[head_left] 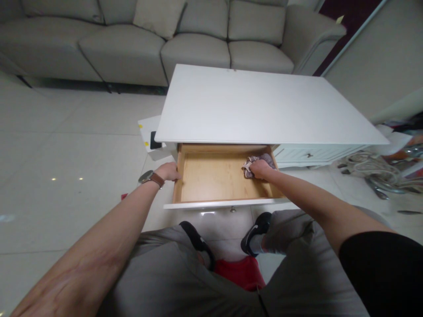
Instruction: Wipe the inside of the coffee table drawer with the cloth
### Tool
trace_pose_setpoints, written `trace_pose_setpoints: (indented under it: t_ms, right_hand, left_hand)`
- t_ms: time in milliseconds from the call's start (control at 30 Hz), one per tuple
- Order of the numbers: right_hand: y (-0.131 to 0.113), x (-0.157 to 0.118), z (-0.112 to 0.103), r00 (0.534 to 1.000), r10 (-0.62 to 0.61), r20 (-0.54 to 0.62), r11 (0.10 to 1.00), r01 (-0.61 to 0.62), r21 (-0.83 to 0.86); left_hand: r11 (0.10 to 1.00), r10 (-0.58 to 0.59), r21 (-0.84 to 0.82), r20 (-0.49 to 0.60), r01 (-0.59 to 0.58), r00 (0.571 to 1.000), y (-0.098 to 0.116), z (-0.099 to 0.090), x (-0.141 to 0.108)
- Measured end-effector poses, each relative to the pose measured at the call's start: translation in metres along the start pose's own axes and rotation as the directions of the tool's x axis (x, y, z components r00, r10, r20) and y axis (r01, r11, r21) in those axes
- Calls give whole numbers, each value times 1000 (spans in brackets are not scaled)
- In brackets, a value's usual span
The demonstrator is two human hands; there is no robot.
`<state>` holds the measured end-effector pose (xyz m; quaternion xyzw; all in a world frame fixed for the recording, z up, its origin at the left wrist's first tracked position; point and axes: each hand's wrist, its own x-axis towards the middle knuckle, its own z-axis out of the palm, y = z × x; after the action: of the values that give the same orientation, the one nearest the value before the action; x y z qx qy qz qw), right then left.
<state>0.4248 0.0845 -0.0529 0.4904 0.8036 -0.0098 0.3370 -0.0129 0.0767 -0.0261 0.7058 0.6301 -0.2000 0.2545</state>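
Note:
A wooden drawer (211, 178) with a white front is pulled out from under a white table (264, 108). My left hand (168, 171), below a wristwatch with a brown strap, grips the drawer's left side wall, fingers over its edge. Inside the drawer at the right, my right hand (261, 169) is closed on a crumpled, patterned cloth (251, 164), which lies against the drawer near its right back corner. A small metal knob (233, 209) sits on the drawer's front. Some of the right-hand fingers are hidden in the cloth.
A beige sofa (198, 48) stands behind the table. Left of the table is a white box (150, 132) with a dark panel. Coiled hoses or cables (373, 169) and other items lie on the floor at right. Something red (241, 270) is between my legs.

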Motion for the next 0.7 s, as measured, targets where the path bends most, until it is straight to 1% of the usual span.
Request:
trace_pose_setpoints:
  t_ms: [133,233,433,567,633,700]
  right_hand:
    - [-1,-1,0,1000,-10,-3,1000,10,-9]
    - [0,-4,-5,1000,-22,6,1000,22,-21]
    - [8,-19,-18,996,-54,74,997,58,-55]
    - [1,-32,-17,979,-100,175,992,112,-61]
    - [-3,-37,-17,954,-104,281,992,118,-35]
    - [0,-41,-21,918,-111,382,994,107,32]
  left_hand:
    - [1000,0,0,1,0,1000,1,-1,-2]
    - [1000,-5,-2,3,5,1000,2,-2,-3]
    - [1000,-7,24,9,7,1000,5,-3,-7]
    - [999,-3,35,6,2,1000,8,-5,-12]
    - [999,-2,37,10,1,1000,9,-6,-14]
    - [999,6,37,17,-6,1000,10,-7,-15]
